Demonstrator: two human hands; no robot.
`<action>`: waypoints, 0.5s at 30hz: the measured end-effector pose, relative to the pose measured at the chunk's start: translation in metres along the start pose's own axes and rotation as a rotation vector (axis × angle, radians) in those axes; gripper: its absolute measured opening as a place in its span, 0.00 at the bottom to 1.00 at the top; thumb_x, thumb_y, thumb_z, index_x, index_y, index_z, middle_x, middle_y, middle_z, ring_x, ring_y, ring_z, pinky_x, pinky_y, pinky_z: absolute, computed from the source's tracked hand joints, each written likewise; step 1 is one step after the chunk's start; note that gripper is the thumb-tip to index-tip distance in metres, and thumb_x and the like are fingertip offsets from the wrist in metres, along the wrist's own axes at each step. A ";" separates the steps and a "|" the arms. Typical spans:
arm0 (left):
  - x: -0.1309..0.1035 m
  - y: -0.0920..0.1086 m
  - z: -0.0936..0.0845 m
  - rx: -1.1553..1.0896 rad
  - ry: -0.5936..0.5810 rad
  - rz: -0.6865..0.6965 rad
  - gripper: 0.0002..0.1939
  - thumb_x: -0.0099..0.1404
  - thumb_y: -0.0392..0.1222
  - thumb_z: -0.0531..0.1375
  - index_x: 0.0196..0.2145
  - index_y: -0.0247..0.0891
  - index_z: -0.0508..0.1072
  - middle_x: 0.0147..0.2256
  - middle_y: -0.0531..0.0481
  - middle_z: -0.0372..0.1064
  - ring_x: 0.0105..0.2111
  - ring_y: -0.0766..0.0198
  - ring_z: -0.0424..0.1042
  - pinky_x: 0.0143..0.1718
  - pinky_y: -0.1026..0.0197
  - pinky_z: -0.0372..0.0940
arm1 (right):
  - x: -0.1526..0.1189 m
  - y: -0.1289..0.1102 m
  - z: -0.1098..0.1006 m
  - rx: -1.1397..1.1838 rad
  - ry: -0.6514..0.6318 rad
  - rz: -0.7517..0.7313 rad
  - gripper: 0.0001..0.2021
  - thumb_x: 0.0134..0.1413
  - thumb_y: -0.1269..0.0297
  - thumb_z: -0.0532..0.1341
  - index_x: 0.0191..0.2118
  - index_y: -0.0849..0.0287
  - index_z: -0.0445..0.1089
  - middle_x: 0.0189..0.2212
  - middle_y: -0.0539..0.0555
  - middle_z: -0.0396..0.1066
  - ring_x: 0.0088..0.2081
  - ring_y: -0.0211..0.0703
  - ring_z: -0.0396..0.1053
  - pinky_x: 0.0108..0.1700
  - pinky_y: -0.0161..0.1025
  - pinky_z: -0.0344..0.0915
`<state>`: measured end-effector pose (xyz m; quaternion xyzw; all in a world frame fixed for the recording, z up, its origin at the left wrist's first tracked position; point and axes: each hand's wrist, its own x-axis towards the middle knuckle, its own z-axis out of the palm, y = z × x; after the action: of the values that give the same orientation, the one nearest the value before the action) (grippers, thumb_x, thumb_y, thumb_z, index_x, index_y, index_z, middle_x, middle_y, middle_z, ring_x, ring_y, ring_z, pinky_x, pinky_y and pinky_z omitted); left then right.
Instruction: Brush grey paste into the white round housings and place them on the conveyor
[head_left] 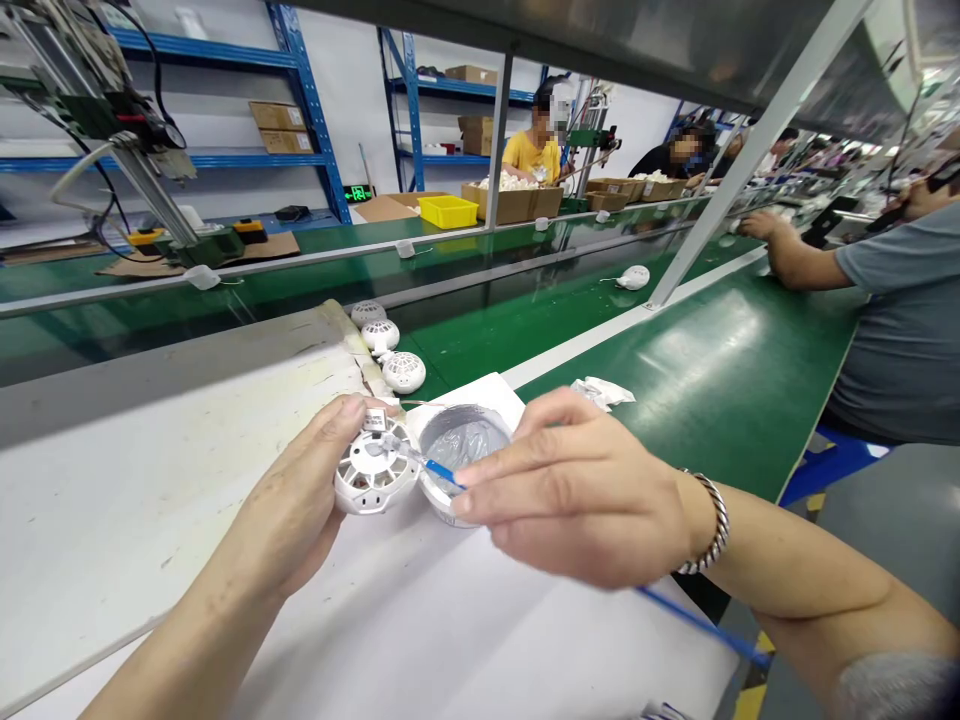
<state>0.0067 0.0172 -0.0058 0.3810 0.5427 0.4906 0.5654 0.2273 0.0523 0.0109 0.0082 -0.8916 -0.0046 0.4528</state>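
Observation:
My left hand [300, 490] is closed around a round white fan-like housing [371, 490] with slotted openings and a small label at its top edge. My right hand [585, 490] grips a thin blue-handled stick [441, 470] between thumb and fingers. Grey paste coats the stick's tip, which touches the middle of the housing; whether it has bristles I cannot tell. Just right of the housing is a tub [450, 512] of grey paste [465, 440], partly hidden by my right hand. Three similar white housings [403, 372] lie in a row beyond my left hand.
A green conveyor belt [480, 330] runs past the white work board [187, 430]. Crumpled white paper [602, 392] lies on the green bench at right. Another white housing [634, 278] rests farther along the belt. A metal post [750, 160] stands ahead; a co-worker's arm [806, 255] reaches in at right.

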 end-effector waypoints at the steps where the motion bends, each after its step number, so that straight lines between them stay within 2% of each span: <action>1: 0.000 0.000 -0.001 -0.004 -0.011 0.002 0.17 0.59 0.59 0.60 0.37 0.43 0.72 0.31 0.52 0.70 0.29 0.65 0.65 0.28 0.67 0.62 | 0.000 0.000 0.001 0.059 0.053 0.082 0.06 0.57 0.77 0.61 0.32 0.60 0.69 0.36 0.49 0.80 0.39 0.34 0.77 0.44 0.37 0.69; 4: -0.001 0.001 -0.003 -0.019 -0.052 0.010 0.18 0.59 0.59 0.61 0.38 0.42 0.73 0.32 0.52 0.70 0.27 0.65 0.65 0.26 0.67 0.62 | 0.001 0.004 0.009 0.352 0.374 0.323 0.06 0.55 0.73 0.64 0.33 0.58 0.66 0.32 0.48 0.79 0.32 0.33 0.77 0.36 0.34 0.71; 6: -0.003 0.001 -0.004 -0.051 -0.094 0.001 0.17 0.59 0.58 0.61 0.38 0.43 0.73 0.31 0.52 0.70 0.26 0.65 0.65 0.25 0.67 0.61 | 0.002 0.007 0.016 0.552 0.538 0.528 0.07 0.55 0.69 0.64 0.33 0.57 0.64 0.32 0.47 0.78 0.28 0.33 0.76 0.30 0.32 0.72; 8: -0.005 0.003 -0.006 -0.085 -0.146 -0.031 0.15 0.60 0.57 0.61 0.37 0.43 0.74 0.29 0.52 0.71 0.25 0.65 0.65 0.25 0.66 0.62 | 0.004 0.010 0.019 0.661 0.614 0.660 0.05 0.59 0.66 0.61 0.34 0.56 0.63 0.33 0.46 0.77 0.27 0.32 0.75 0.29 0.31 0.73; 10: -0.009 0.005 -0.006 -0.095 -0.206 -0.075 0.16 0.61 0.58 0.59 0.37 0.43 0.74 0.30 0.50 0.72 0.26 0.64 0.67 0.26 0.65 0.63 | 0.006 0.013 0.018 0.676 0.664 0.645 0.01 0.63 0.64 0.58 0.38 0.53 0.63 0.35 0.45 0.76 0.29 0.31 0.75 0.31 0.31 0.74; 12: -0.013 0.005 -0.007 -0.084 -0.255 -0.128 0.18 0.63 0.60 0.56 0.38 0.44 0.74 0.32 0.48 0.72 0.29 0.62 0.69 0.28 0.65 0.64 | 0.008 0.017 0.015 0.573 0.636 0.526 0.05 0.64 0.67 0.55 0.43 0.51 0.65 0.38 0.46 0.75 0.32 0.31 0.75 0.34 0.31 0.74; 15: -0.018 0.001 -0.006 -0.073 -0.340 -0.117 0.17 0.65 0.58 0.54 0.41 0.46 0.75 0.35 0.50 0.73 0.33 0.61 0.69 0.33 0.64 0.67 | 0.011 0.021 0.012 0.303 0.329 0.287 0.09 0.62 0.71 0.57 0.44 0.54 0.71 0.40 0.49 0.72 0.40 0.35 0.73 0.40 0.32 0.72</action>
<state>0.0015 -0.0006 -0.0011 0.4055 0.4425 0.4049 0.6898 0.2105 0.0731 0.0133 -0.0503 -0.7886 0.1945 0.5812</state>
